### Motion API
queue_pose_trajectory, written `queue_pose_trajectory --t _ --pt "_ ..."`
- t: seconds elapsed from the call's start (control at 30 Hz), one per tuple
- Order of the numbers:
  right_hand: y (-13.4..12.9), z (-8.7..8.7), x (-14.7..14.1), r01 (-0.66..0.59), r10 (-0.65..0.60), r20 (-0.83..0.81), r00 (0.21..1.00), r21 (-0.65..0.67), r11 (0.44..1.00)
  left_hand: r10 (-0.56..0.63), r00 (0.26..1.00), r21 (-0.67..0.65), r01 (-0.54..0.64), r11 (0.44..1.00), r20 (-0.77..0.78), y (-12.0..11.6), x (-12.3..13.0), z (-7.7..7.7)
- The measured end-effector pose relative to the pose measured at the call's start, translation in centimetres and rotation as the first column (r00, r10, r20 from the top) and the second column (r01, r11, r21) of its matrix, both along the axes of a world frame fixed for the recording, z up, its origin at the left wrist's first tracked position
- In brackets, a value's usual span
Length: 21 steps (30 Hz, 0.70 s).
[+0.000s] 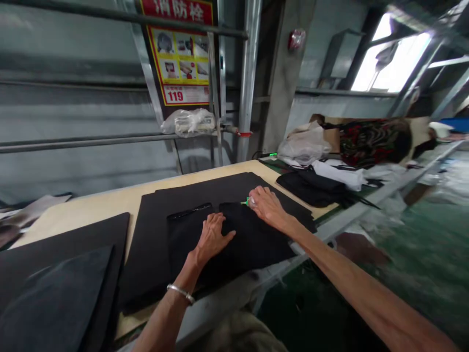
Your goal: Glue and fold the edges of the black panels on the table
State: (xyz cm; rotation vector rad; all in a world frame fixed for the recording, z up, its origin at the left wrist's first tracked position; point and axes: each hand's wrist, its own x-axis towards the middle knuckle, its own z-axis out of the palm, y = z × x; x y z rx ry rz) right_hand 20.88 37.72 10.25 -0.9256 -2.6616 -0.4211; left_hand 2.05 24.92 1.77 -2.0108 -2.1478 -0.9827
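Observation:
My left hand [212,239] lies flat on a black fabric piece [194,234], fingers spread and holding nothing. A silver bangle [181,294] circles that wrist. My right hand [267,208] rests on a second black fabric piece [252,239], its fingertips pinched around a small green-handled tool [245,201]. Most of the tool is hidden by the fingers, so its exact kind is unclear. Both pieces sit on a larger black fabric sheet [205,195], which covers much of a pale wooden table [205,178].
More black fabric panels [54,288] are stacked at the near left. At the far right of the table lie a black bag [311,188], white cloth [339,174] and a plastic bag [304,144]. A metal rail [351,215] runs along the table's right edge above a green floor [421,244].

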Motion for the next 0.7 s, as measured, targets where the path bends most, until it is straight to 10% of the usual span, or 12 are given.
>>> queue_pose_trajectory --t 0.17,0.47,0.7 --pt "1.7 -0.7 2.6 0.048 -0.047 -0.042 0.998 0.031 0.998 0.000 1.000 0.022 0.000 1.000 0.012 0.0 0.0 -0.2" --pt "-4.2 -0.8 -3.6 -0.089 0.087 -0.074 0.993 -0.027 0.996 0.003 1.000 0.014 -0.003 1.000 -0.014 0.2 -0.2 -0.4" --pt "0.7 -0.5 1.5 0.049 -0.056 -0.083 0.995 -0.083 0.995 -0.002 1.000 0.034 0.003 0.999 -0.021 0.2 -0.3 -0.6"
